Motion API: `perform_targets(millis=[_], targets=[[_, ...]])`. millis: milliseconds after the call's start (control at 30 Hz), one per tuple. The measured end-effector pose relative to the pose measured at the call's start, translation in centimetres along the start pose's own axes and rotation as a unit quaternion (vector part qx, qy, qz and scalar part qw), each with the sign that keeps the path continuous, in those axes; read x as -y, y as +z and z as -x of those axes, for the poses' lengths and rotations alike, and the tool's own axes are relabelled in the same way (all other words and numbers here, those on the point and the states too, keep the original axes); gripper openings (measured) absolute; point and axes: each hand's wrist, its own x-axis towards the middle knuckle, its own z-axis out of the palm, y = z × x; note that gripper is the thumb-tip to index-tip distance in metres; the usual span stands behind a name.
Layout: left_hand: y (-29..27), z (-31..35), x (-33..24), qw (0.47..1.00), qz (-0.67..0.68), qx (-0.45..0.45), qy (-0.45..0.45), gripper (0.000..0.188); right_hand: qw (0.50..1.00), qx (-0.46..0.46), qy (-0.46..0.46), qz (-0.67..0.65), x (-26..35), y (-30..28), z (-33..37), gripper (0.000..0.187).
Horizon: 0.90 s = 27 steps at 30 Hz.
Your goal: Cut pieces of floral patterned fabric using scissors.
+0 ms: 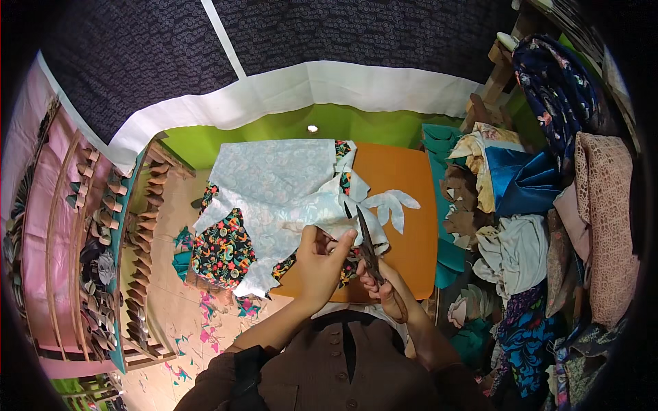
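Observation:
My right hand [385,284] grips a pair of dark metal scissors [369,250] by the handles, with the blades parted and pointing away from me. Beside the blades, my left hand [323,264] pinches a pale piece of fabric [327,227] between thumb and fingers. Both hands are raised over a spread of cloth with a whitish back [271,168]. Where it turns over, a black floral print [226,250] shows. A white leaf-shaped cut piece [392,205] lies to the right of the scissors. Whether the blades touch the fabric, I cannot tell.
An orange table [411,253] bears the cloth. Shoe lasts hang on a wooden rack [140,253] at the left. Folded and heaped fabrics [514,250] fill the right side. Coloured scraps [209,318] litter the floor. A dark patterned curtain [349,34] hangs behind.

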Motion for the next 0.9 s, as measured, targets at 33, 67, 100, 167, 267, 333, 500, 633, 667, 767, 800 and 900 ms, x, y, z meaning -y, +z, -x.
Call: perform_targets(millis=[33, 67, 100, 167, 267, 333, 500, 633, 667, 767, 800, 900], targets=[[0.02, -0.06, 0.01, 1.000, 0.021, -0.005, 0.005, 0.024, 1.000, 0.000, 0.008, 0.015, 0.04, -0.04, -0.03, 0.071], [-0.01, -0.14, 0.04, 1.000, 0.021, -0.006, 0.005, 0.024, 0.999, 0.000, 0.016, 0.030, 0.06, -0.09, -0.04, 0.071], [-0.05, -0.21, 0.10, 1.000, 0.027, -0.007, 0.009, 0.024, 0.999, 0.000, 0.016, 0.029, 0.09, -0.17, -0.01, 0.071], [-0.29, -0.29, 0.19, 0.999, 0.032, -0.010, 0.013, 0.024, 0.999, 0.007, 0.026, 0.027, 0.19, -0.26, 0.00, 0.071], [-0.54, -0.35, 0.24, 1.000, 0.024, -0.008, 0.008, 0.024, 0.999, 0.007, 0.026, 0.022, 0.25, -0.30, -0.01, 0.070], [-0.50, -0.47, -0.03, 0.999, 0.038, -0.007, 0.006, 0.026, 0.999, 0.004, 0.024, 0.022, 0.06, -0.37, 0.10, 0.067], [-0.64, -0.45, 0.13, 0.999, 0.033, 0.006, 0.008, 0.027, 0.995, 0.002, 0.097, 0.036, 0.15, -0.64, 0.04, 0.061], [-0.62, -0.30, -0.12, 0.999, 0.027, 0.020, -0.002, 0.027, 0.995, -0.006, 0.102, 0.001, 0.41, -0.58, -0.15, 0.054], [-0.61, -0.28, -0.14, 0.999, 0.028, 0.020, -0.002, 0.027, 0.985, -0.014, 0.168, -0.039, 0.45, -0.65, -0.21, 0.051], [-0.66, -0.28, -0.08, 0.999, 0.031, 0.021, -0.003, 0.027, 0.999, 0.017, 0.048, 0.004, -0.31, -0.85, 0.29, 0.047], [-0.77, -0.32, 0.08, 0.999, 0.026, 0.021, -0.008, 0.026, 0.999, 0.016, 0.048, 0.004, -0.14, -0.79, 0.35, 0.047], [-0.96, -0.38, -0.05, 0.999, 0.038, 0.024, -0.018, 0.025, 0.999, 0.012, 0.034, 0.000, 0.17, -0.59, 0.38, 0.049]])
